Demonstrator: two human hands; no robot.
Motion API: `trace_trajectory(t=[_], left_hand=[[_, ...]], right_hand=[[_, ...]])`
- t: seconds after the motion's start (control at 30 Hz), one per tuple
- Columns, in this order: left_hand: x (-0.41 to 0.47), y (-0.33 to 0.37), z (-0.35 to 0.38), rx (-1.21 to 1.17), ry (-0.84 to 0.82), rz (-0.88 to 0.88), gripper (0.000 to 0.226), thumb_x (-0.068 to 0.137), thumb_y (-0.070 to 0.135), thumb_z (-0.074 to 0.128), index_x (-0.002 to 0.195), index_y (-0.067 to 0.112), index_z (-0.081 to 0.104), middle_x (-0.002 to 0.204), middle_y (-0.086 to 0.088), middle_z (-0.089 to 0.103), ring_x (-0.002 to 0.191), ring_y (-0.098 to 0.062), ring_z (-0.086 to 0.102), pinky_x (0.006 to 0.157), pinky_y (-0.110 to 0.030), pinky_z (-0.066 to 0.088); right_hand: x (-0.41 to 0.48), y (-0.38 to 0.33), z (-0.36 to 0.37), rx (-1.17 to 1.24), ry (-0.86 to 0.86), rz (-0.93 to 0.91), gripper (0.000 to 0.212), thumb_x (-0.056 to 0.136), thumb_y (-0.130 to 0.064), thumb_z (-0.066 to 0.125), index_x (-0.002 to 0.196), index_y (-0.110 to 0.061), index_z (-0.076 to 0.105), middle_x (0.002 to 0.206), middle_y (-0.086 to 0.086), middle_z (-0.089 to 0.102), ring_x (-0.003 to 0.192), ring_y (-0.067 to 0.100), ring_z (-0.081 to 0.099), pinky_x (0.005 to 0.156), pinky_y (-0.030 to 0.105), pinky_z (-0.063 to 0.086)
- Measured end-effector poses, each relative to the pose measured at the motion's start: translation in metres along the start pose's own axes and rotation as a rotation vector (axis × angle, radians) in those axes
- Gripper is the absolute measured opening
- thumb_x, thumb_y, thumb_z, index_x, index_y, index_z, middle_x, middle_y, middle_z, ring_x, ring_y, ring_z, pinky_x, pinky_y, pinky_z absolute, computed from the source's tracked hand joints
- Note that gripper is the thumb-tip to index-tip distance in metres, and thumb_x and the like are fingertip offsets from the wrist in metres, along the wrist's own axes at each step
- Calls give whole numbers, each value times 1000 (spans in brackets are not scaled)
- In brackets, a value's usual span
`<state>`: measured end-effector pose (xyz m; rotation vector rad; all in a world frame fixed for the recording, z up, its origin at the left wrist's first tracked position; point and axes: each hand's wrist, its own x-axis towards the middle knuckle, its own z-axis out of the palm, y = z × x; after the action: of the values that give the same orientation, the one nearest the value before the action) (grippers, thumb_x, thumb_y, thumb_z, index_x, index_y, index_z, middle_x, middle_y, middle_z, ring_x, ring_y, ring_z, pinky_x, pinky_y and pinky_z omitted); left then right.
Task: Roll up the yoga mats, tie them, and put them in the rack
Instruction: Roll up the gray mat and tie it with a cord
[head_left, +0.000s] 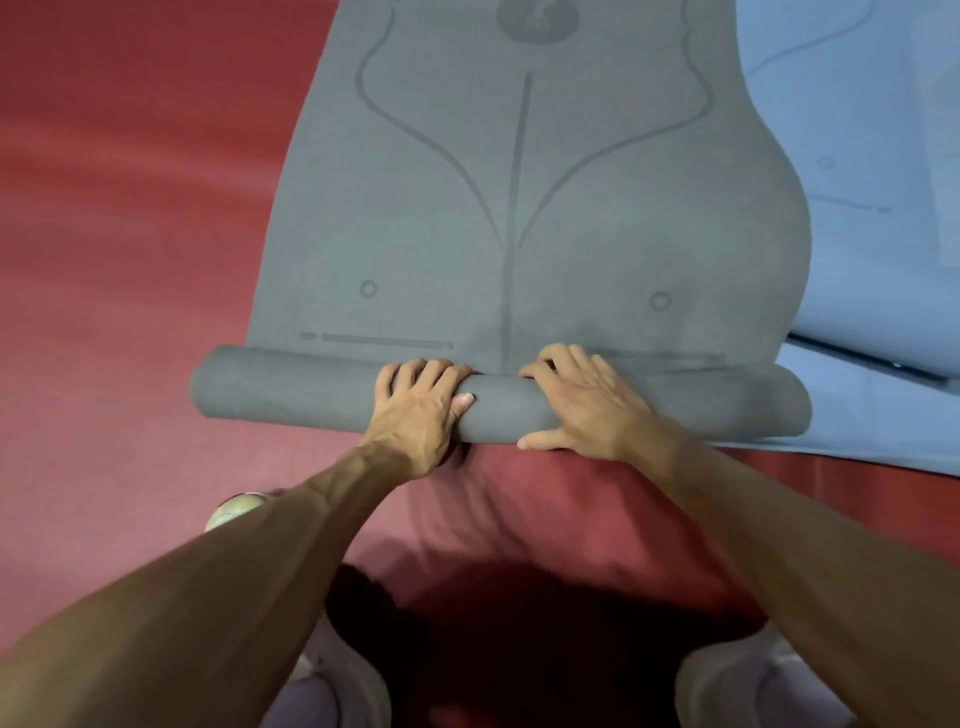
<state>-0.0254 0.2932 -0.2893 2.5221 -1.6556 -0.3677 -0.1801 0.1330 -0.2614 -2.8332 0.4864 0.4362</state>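
Left of my hands lies smooth red floor (130, 234). My left hand (421, 410) and right hand (587, 408) grip the grey yoga mat (415, 218) by its matte cylindrical roll; beyond them it lies flat. Right of them, a blue mat (872, 156).

Open red floor (130, 234) lies at nine o'clock of the roll (311, 395); a blue mat (857, 130) crowds three o'clock.
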Motion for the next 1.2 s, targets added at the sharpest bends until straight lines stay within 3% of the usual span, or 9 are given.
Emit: trace_trajectory(t=[0.13,0.27,0.33,0.43,0.6,0.77,0.87,1.1,1.2], left_hand=[[28,-3,-11,-76,-130,-81,43,101,46,19,132,32,45,125,7,50,121,-18,39,106,-35,14],[57,-1,-15,-70,-125,-172,43,101,44,26,138,24,39,133,-1,46,127,-20,36,109,-40,18],[69,-4,-16,-46,-112,-190,46,101,44,27,140,21,35,135,-4,41,129,-22,33,111,-42,19],[82,-7,-16,-42,-79,-190,43,101,43,28,137,20,39,134,-6,40,126,-24,34,108,-43,23],[92,-6,-18,-10,4,-178,38,101,43,29,125,23,51,123,-4,48,116,-24,40,98,-39,29],[106,-8,-33,-35,-15,-175,39,103,40,21,107,21,56,109,-3,65,107,-25,53,91,-39,29],[105,-7,-38,-33,28,-188,38,104,34,21,95,18,54,104,-7,65,104,-29,56,87,-39,31],[90,-2,-44,3,2,-148,38,104,34,21,86,20,52,104,-5,65,106,-25,56,91,-36,30],[87,2,-48,23,36,-207,47,103,36,18,95,15,60,109,-6,64,108,-26,53,95,-36,29]], right_hand=[[-11,-9,13,-109,263,43,82,70,-60,71,131,-10,50,120,9,52,106,30,52,94,45,37],[-21,-26,29,-120,366,208,90,62,-24,78,142,-7,41,136,16,48,130,35,43,112,58,26],[-22,-25,31,-149,352,222,98,60,-28,82,146,-11,37,142,15,45,136,36,37,113,62,20],[-18,-15,29,-181,321,205,112,58,-52,84,149,-16,31,148,12,40,141,35,31,114,63,16],[6,-4,31,-195,333,236,121,50,-73,74,146,-14,32,142,13,45,133,37,40,110,65,17],[29,6,18,-230,324,282,122,36,-75,77,139,-17,45,131,10,50,118,32,49,103,59,22],[44,8,-2,-143,207,337,111,45,-73,77,139,-28,38,132,2,44,120,24,43,100,51,19],[53,17,-30,-120,109,263,83,55,-58,76,126,-27,45,118,-2,52,108,23,52,89,42,36],[57,16,-50,-23,-9,267,83,55,-56,76,126,-23,48,116,1,57,109,25,56,90,40,41]])
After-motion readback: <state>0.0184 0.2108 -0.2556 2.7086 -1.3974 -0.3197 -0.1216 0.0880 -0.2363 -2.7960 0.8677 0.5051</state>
